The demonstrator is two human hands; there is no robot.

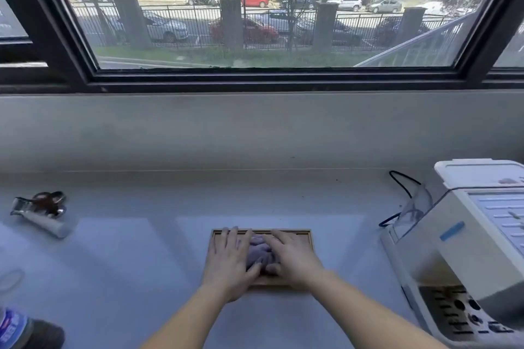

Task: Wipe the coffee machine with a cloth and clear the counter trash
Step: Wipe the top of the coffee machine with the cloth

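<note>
Grey-violet crumpled cloth [259, 252] lies in a shallow rectangular wooden tray [307, 235] at centre of the pale counter [127, 263], just below the window ledge. Left hand [226, 260] rests flat, palm down, fingers spread, on the left part of the tray and the cloth's left edge. Right hand [292, 258] likewise flat, fingers extended, covering the cloth's right side. Thumbs of both hands meet near the cloth's near edge; neither hand is closed around the fabric, both press on top.

White boxy coffee machine [467, 249] stands at the counter's right end, well apart from the tray; black cord [401, 182] loops behind it. Crumpled silver-and-brown wrapper trash [42, 211] sits at far left. Blue-labelled bottle [14, 328] at lower-left corner, partly cut off.
</note>
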